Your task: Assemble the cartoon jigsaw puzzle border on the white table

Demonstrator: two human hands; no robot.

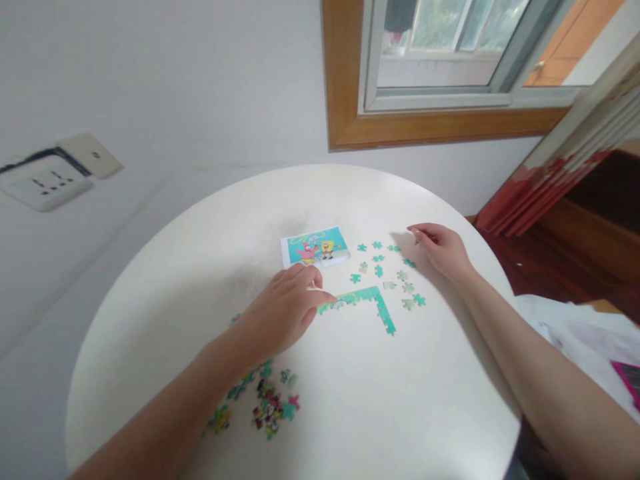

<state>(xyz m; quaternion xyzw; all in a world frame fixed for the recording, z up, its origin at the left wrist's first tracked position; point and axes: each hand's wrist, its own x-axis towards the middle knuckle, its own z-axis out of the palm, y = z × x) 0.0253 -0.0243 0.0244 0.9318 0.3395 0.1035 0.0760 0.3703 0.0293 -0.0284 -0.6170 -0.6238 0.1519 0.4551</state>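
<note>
- Round white table (pixel 380 400): fills the lower middle of the view and carries every item listed below.
- Wood-framed window (pixel 345 80): at 1 o'clock, set in the white wall beyond the table.
- White wall socket plate (pixel 47 183): at 9 o'clock, on the wall to the left.
- Left hand (pixel 280 310): palm down near the table's centre, fingers loosely extended, gripping nothing; the fingertips press on the left end of the assembled strip.
- Right hand (pixel 443 250): at 2 o'clock from the table's centre, resting on its edge, fingers curled with thumb and forefinger pinched together; whether a piece is caught between them cannot be told.
- Small rectangular cartoon reference card with a blue-green picture (pixel 315 247): lies flat at 12 o'clock from the left hand, just beyond the fingers, not touching them.
- L-shaped teal strip of joined jigsaw pieces (pixel 373 300): at 3 o'clock from the left hand, running right and then bending toward 5 o'clock.
- Loose teal jigsaw pieces (pixel 380 270): scattered singly between the card and the right hand, just above the strip; the nearest lie close beside the right hand's fingers.
- Heap of mixed-colour jigsaw pieces (pixel 270 407): at 6 o'clock from the left hand, beside and partly under the left forearm.
</note>
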